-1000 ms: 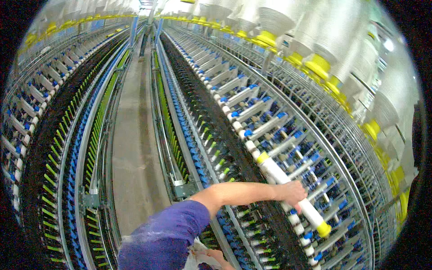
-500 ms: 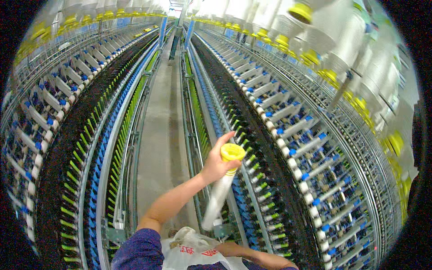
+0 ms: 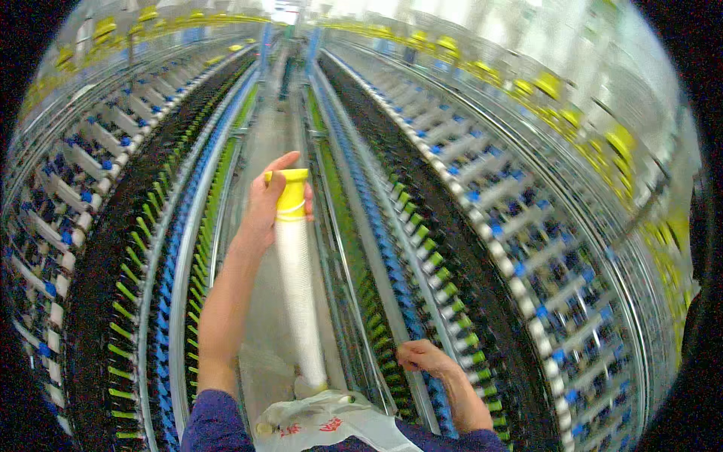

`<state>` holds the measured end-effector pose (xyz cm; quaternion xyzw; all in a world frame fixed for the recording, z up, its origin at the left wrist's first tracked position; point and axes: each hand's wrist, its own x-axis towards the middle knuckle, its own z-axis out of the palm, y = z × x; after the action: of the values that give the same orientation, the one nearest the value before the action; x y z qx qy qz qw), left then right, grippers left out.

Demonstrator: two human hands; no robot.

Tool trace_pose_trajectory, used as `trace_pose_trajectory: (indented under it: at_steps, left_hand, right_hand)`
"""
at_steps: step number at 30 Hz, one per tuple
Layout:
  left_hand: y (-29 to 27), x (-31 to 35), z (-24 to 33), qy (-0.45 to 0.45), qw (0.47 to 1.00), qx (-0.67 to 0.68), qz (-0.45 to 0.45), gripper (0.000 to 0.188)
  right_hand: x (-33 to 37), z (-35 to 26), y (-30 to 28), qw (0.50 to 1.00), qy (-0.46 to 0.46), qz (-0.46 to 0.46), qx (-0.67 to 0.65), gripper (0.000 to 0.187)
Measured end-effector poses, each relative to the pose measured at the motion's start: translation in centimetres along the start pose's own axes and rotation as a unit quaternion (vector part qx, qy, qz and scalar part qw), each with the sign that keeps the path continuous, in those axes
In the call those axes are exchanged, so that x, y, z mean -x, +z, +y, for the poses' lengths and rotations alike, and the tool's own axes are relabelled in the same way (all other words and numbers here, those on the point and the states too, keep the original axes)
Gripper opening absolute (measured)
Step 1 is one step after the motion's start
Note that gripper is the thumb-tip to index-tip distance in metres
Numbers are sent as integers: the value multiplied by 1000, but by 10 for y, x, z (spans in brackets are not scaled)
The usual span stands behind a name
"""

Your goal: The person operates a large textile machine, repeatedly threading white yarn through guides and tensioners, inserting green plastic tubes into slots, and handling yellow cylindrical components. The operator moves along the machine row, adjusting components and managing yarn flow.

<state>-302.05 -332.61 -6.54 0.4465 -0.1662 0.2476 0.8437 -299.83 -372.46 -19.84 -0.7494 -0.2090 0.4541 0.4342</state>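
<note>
My left hand (image 3: 263, 197) is closed round the yellow flared end of a long roving bobbin (image 3: 299, 286), its thumb and fingers gripping the collar. The bobbin is wrapped in white yarn and hangs down over the aisle, its lower end close to my waist. To the right, my right hand (image 3: 425, 356) is closed, with curled fingers, beside the metal rail and the row of green-tipped spindles (image 3: 444, 290). What its fingers hold, if anything, is hidden. At my waist a white bag (image 3: 324, 423) with red print bulges with contents I cannot make out.
Spinning frames run along both sides of a narrow grey aisle (image 3: 271, 143). The left frame carries green spindles (image 3: 132, 290) and a blue strip. White rollers (image 3: 520, 313) line the right frame. Yellow-ended white bobbins (image 3: 546, 87) hang overhead, blurred. Blue posts (image 3: 312, 53) stand far ahead.
My left hand has carried the bobbin leftward and up, from the right spindle row to over the aisle. My right hand has come out from near my waist to the right rail.
</note>
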Motion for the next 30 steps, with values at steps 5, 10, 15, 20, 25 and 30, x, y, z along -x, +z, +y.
trace_pose_trajectory:
  at_steps: [5, 10, 15, 20, 25, 30]
  left_hand:
    - [-95, -68, -42, -94, 986, 54, 129, 61]
    - [-199, -112, -89, -131, 960, 37, 243, 50]
    - [-305, -207, -97, -90, 960, -5, 263, 47]
    - [-411, -324, -82, -73, 962, -30, 261, 45]
    - [-481, -432, -103, -138, 963, -1, 233, 38]
    - [-570, -533, -131, -116, 974, -19, 194, 38]
  right_hand:
    - [-164, -78, -30, 953, -141, -49, -264, 19]
    - [-346, -197, -20, 946, -210, -80, -234, 14]
    - [-491, -289, -36, 913, -278, -135, -266, 18]
    - [-611, -361, -54, 888, -262, -136, -353, 18]
    - [-719, -416, -90, 917, -292, 53, -266, 17]
    - [-840, -453, -124, 914, -331, 188, -140, 13]
